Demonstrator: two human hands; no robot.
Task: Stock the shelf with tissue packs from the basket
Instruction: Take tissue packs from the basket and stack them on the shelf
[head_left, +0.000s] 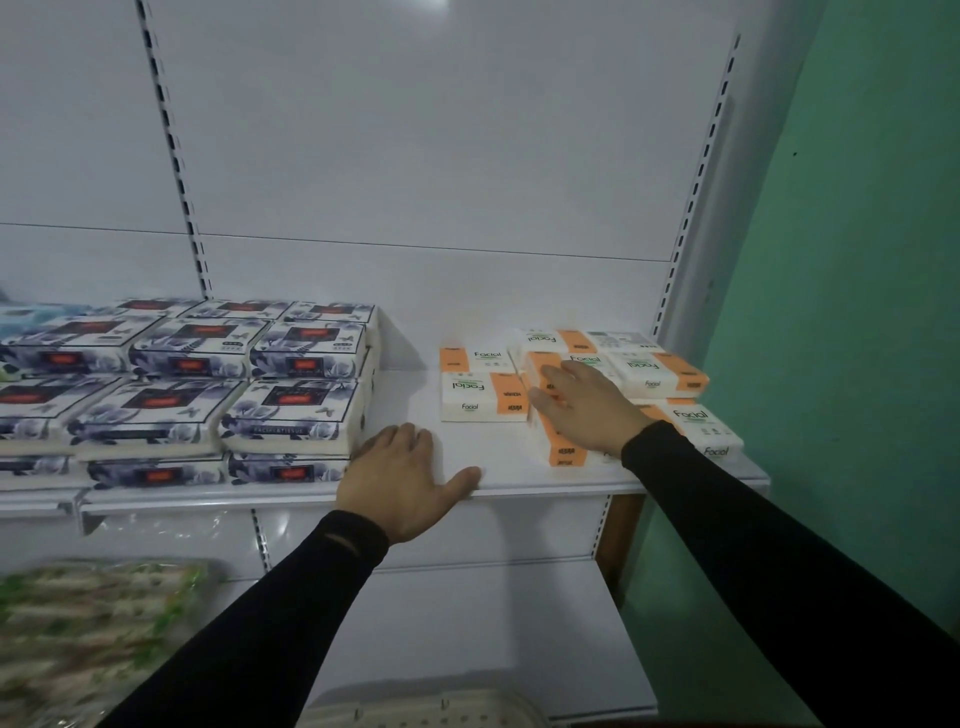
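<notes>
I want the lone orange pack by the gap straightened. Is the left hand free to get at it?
Probably yes. The left hand lies flat and empty on the shelf edge, and only bare shelf separates it from that orange pack. The right hand rests on the neighbouring stack.

A shop: a white metal shelf (519, 480) on slotted uprights (171, 150) carries stacked rows of packaged tissue packs (291, 410), many alike, arranged as retail stock.
</notes>
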